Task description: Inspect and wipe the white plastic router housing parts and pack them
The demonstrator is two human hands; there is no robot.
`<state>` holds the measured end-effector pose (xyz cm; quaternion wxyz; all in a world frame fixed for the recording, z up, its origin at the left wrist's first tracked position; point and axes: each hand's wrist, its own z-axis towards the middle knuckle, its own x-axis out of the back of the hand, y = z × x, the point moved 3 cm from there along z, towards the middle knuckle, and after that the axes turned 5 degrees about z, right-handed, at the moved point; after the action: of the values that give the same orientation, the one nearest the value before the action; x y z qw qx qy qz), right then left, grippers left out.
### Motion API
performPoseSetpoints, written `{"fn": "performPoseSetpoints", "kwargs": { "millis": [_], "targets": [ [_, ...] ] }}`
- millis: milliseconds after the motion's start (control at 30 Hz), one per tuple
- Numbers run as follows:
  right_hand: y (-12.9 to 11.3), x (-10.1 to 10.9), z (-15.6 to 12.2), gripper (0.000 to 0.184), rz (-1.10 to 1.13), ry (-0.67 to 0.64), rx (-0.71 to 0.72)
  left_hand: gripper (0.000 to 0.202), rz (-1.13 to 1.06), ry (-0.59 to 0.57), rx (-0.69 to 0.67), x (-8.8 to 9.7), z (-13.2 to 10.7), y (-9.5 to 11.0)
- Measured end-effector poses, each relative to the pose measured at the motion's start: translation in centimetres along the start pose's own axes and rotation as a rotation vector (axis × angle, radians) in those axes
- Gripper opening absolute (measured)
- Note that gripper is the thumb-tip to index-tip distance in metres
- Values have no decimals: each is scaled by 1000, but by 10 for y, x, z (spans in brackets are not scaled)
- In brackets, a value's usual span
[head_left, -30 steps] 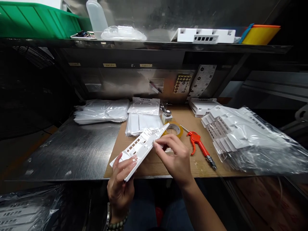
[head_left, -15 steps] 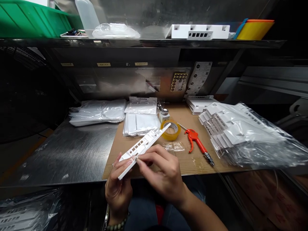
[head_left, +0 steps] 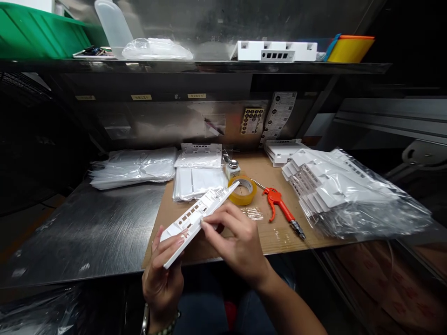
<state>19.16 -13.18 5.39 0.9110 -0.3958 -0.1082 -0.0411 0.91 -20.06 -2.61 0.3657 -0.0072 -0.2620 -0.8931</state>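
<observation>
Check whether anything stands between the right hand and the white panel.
Nothing visible does: the right hand has its fingers at a long edge of the white panel, which the left hand grips. Whether those fingers pinch something small is hard to tell. The yellow tape roll lies beyond, not between.

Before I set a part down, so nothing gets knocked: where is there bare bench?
Mostly bare metal bench top lies left of the cardboard, in front of the bag stack. A small cardboard patch shows between the right hand and the red air gun. It's crowded around the tape roll and, at right, the bagged white panels.
</observation>
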Motion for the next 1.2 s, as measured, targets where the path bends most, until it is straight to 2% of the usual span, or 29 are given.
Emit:
{"fn": "performPoseSetpoints", "kwargs": {
  "millis": [67,133,167,233,267,300,367,433,500,567,600,633,667,733,800,867,933,1000,1067,1133,1200],
  "targets": [
    [19,15,8,12,-92,88,-30,28,-3,-15,-8,3,0,-1],
    [50,44,19,14,-200,291,-115,28,-17,-24,2,8,0,-3],
    [64,60,23,15,-186,402,-167,28,-34,-22,15,10,0,-4],
    [86,84,27,26,25,548,-294,27,-92,-11,50,12,0,-6],
    [92,90,26,33,180,563,-361,27,-125,-6,68,12,1,-7],
    [94,91,24,37,338,528,-432,26,-160,-1,86,11,2,-8],
    [91,82,17,40,587,367,-565,25,-234,8,127,8,4,-9],
    [83,70,9,38,731,248,-644,23,-313,4,169,2,5,-10],
    [78,64,4,37,805,269,-647,20,-374,0,195,-3,4,-12],
    [73,65,2,38,831,363,-584,15,-334,19,238,-8,2,-14],
    [70,67,1,38,830,405,-541,21,-310,41,284,-11,0,-15],
    [66,69,1,39,823,434,-496,37,-317,66,355,-14,0,-16],
    [62,71,1,41,808,457,-452,57,-376,83,456,-18,0,-17],
    [54,74,-2,42,755,483,-379,92,-665,58,717,-28,2,-17],
    [50,74,-7,38,684,485,-340,108,-1021,-79,980,-39,9,-12],
    [52,73,-14,30,608,468,-316,104,-1278,-233,1177,-44,18,-6],
    [61,71,-21,24,508,402,-307,85,-1424,-275,1283,-41,29,-3],
    [72,72,-27,26,338,363,-297,70,-1468,-179,1317,-36,40,-4],
    [79,74,-32,30,110,385,-284,65,-1442,-52,1318,-31,50,-6],
    [73,71,-37,30,-42,383,-277,61,-1398,33,1304,-29,59,-5],
    [54,56,-41,24,-40,254,-263,57,-1363,83,1298,-31,67,1]
  ]
}}
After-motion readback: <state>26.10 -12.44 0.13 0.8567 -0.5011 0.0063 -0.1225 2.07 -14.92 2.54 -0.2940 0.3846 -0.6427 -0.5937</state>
